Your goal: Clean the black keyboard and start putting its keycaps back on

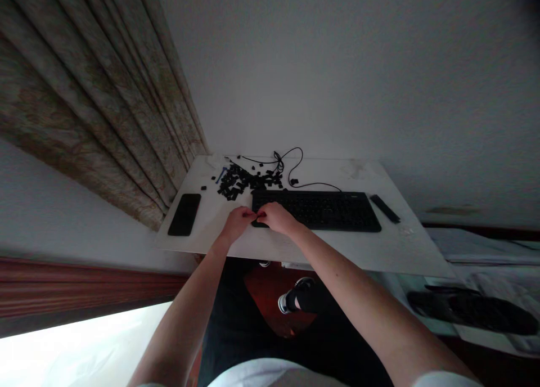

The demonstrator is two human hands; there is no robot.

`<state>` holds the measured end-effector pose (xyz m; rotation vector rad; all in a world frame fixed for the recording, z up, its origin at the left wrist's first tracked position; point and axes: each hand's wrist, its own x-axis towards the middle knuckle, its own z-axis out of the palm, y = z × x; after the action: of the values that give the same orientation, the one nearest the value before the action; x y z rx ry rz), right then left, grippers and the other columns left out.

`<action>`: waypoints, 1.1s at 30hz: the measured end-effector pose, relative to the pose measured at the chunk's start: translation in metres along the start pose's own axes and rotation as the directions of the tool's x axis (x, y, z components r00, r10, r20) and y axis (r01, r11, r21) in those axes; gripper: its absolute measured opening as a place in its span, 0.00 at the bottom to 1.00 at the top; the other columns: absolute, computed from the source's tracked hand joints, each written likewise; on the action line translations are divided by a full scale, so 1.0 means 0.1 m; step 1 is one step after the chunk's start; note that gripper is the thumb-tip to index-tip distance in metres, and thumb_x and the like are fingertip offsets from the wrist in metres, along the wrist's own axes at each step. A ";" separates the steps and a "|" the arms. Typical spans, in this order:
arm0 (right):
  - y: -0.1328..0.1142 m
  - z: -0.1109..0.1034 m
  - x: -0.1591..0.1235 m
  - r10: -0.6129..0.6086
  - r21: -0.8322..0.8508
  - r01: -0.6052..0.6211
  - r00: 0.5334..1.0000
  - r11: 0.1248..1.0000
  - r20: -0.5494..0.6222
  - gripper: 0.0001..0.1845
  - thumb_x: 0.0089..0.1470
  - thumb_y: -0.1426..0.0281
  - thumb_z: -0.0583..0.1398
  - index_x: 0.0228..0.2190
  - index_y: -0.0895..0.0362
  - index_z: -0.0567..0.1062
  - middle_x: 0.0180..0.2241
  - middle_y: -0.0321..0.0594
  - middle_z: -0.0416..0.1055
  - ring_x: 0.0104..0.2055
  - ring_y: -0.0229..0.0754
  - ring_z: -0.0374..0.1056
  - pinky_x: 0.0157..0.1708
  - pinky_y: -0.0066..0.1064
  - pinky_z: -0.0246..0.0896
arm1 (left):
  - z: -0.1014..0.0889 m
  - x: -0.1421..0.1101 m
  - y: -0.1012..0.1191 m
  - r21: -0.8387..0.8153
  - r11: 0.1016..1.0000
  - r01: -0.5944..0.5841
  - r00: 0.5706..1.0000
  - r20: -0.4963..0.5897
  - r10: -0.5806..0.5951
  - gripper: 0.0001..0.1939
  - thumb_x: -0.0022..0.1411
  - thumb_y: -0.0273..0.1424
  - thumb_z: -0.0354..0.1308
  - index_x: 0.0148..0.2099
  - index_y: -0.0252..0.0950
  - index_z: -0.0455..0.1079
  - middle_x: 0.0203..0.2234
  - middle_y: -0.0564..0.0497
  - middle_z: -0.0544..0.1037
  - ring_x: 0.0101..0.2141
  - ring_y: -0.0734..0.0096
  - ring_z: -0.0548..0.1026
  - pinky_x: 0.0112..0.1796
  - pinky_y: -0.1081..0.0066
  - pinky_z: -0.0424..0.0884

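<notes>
A black keyboard (333, 210) lies across the white table, with its left end under my hands. My left hand (239, 219) is closed in a pinch just off that end. My right hand (276, 215) rests over the keyboard's left corner, its fingers also pinched. The fingertips of both hands meet there, and whatever sits between them is too small and dark to make out. Behind the hands spreads a loose pile of black keycaps (236, 181). A blue tool (221, 175) lies at the pile's left edge.
A black phone (184, 214) lies on the table's left side. To the right of the keyboard is a long dark strip (385, 208). A black cable (301, 162) loops behind the keyboard toward the wall. The curtain (126, 83) hangs at the left.
</notes>
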<state>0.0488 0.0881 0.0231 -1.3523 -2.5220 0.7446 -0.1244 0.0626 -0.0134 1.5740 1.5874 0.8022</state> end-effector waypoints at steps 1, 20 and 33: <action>0.00 -0.01 0.01 0.011 0.007 -0.011 1.000 1.000 0.019 0.07 0.54 0.72 0.66 0.36 0.54 0.84 0.35 0.42 0.81 0.41 0.46 0.77 0.39 0.28 0.65 | -0.01 0.02 0.00 0.001 1.000 -0.002 1.000 0.026 0.002 0.06 0.56 0.32 0.61 0.32 0.36 0.78 0.28 0.51 0.80 0.34 0.66 0.77 0.38 0.71 0.69; 0.01 -0.03 0.15 0.090 0.040 -0.094 0.992 0.995 0.088 0.02 0.49 0.73 0.69 0.28 0.54 0.84 0.29 0.40 0.81 0.34 0.43 0.76 0.31 0.27 0.62 | -0.01 0.20 -0.07 -0.082 0.996 0.044 0.995 0.094 -0.036 0.11 0.45 0.27 0.65 0.35 0.36 0.73 0.24 0.57 0.75 0.27 0.72 0.72 0.30 0.74 0.64; 0.59 0.21 -0.61 -0.022 0.078 0.088 0.786 0.993 -0.618 0.12 0.63 0.71 0.55 0.39 0.55 0.79 0.36 0.44 0.77 0.39 0.45 0.72 0.42 0.37 0.66 | -0.07 0.13 -0.02 -0.144 0.989 0.039 0.997 0.074 -0.029 0.02 0.57 0.29 0.55 0.34 0.37 0.69 0.29 0.51 0.76 0.34 0.66 0.74 0.39 0.68 0.68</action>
<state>0.1181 0.0584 -0.0205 -1.2223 -1.9573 0.3270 -0.1311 0.0755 -0.0119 1.4517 1.4671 0.8155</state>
